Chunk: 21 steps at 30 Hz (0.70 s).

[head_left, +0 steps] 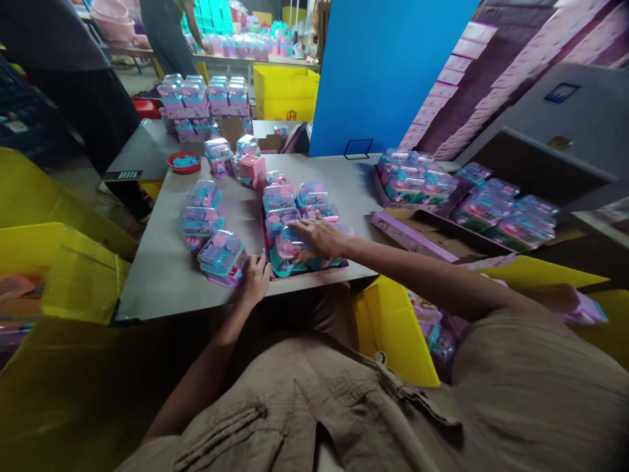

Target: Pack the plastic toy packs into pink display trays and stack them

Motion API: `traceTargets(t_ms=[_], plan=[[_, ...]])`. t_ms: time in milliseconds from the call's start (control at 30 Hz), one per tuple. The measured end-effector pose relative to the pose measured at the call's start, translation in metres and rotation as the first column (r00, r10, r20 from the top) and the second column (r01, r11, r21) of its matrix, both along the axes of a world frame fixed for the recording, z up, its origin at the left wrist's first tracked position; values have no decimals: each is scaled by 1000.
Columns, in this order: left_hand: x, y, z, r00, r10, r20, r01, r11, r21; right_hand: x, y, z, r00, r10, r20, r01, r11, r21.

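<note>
On the grey table (162,275) sits a shallow purple tray (314,270) filled with several clear-lidded pink and teal toy packs (287,198). My right hand (319,235) lies flat on top of the packs at the tray's near end, fingers stretched out over one pack (291,245). My left hand (256,275) rests at the tray's near left corner, fingers curled against its edge. It is next to a loose purple toy pack (223,257). Two more loose packs (201,208) lie farther left.
A flat cardboard box (417,226) and trays of packs (491,206) lie to the right. Yellow bins (59,262) stand at left, another (393,328) under the table edge. A blue board (383,72), stacked packs (201,98), a red dish (183,161) and two people (162,33) are beyond.
</note>
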<state>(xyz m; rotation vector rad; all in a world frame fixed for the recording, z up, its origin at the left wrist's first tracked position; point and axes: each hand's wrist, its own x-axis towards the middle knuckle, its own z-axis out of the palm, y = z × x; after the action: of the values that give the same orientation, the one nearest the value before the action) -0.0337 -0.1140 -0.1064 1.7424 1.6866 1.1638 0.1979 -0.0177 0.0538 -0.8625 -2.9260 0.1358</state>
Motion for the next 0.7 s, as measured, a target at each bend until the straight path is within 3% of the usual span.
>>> traceTargets(t_ms=[100,167,267,400,533,633,700], plan=[[4,-10,7,998,-1,65,2,1000,-21,-13,-6,-1,998,-3,67,0,999,49],[11,-17,16,998,22,64,-25,998,54,-12,-8,2,997,10,77,-16,997,80],[19,-17,32,999,36,39,-42,981,187,7,-5,8,999,39,-21,-36,991,128],[19,-3,47,999,-43,3,42,981,189,48,3,8,980,23,-200,13,984,180],[23,-4,37,985,-18,-173,41,990,133,64,-2,-10,986,57,-160,-20,974,223],[30,-16,27,962,18,-272,23,988,149,51,-12,-14,988,67,-138,-28,965,261],[32,-23,26,963,15,-270,36,983,182,37,-16,-10,981,143,-130,-104,958,269]])
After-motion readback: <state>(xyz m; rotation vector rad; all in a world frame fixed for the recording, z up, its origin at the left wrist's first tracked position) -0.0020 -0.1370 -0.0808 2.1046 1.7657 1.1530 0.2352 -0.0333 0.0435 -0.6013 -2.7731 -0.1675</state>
